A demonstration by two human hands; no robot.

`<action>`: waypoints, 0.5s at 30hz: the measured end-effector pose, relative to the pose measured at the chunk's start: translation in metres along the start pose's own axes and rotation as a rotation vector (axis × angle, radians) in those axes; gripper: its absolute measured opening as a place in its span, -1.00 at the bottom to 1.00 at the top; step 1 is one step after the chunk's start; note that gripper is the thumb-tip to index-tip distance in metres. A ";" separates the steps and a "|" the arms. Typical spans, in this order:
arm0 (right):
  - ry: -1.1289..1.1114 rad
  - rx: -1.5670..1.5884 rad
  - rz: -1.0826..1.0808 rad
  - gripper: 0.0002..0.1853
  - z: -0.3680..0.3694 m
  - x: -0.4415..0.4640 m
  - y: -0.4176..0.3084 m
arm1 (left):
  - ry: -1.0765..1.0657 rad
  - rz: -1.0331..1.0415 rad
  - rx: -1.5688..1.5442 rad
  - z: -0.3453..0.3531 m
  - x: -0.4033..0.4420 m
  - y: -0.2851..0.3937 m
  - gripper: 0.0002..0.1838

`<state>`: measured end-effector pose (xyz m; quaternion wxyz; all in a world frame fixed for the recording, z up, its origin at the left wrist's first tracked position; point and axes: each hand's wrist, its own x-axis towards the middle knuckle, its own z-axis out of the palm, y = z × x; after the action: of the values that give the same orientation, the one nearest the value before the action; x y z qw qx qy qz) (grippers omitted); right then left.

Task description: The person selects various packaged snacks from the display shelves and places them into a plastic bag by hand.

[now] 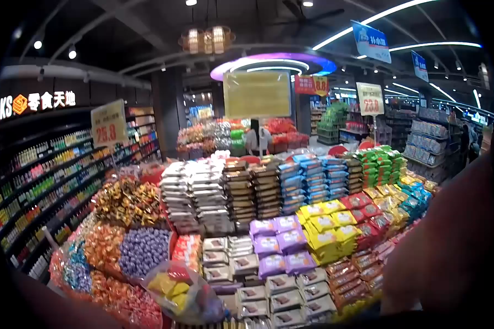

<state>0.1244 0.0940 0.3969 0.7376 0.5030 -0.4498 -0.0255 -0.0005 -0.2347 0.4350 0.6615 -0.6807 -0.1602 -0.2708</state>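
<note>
A large blurred shape at the right edge, very close to the camera, looks like my right hand (450, 247); its fingers cannot be made out. Another dark, smeared patch in the lower left corner seems to be my left hand (66, 311), also without readable fingers. Between them, a clear plastic bag (202, 299) with yellow packets inside rests at the front of a heaped snack display. Around the bag lie purple-wrapped candies (144, 250), pink-orange wrapped candies (127, 302) and pale boxed snacks (287, 300). Neither hand visibly touches any of these.
Stacked packets rise behind: white (195, 192), brown (266, 189), blue (315, 181), yellow (329, 230) and purple (280, 244). Price signs (108, 123) stand above the display. Bottle shelves (44, 186) line the left wall. More shelving (428, 140) stands at the right.
</note>
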 end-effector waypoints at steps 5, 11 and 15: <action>0.017 -0.025 -0.005 -0.74 -0.011 -0.002 0.009 | -0.019 -0.014 0.020 0.024 -0.003 -0.007 -0.04; 0.011 -0.035 -0.010 -0.73 -0.020 -0.014 0.014 | 0.008 -0.001 0.014 0.048 -0.008 -0.005 -0.05; 0.008 -0.047 0.025 -0.73 -0.024 -0.018 0.017 | 0.012 -0.017 -0.009 0.058 -0.008 -0.004 -0.05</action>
<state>0.1232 0.1285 0.3958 0.7514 0.4797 -0.4524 -0.0247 0.0000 -0.1761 0.4352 0.6569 -0.6808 -0.1610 -0.2812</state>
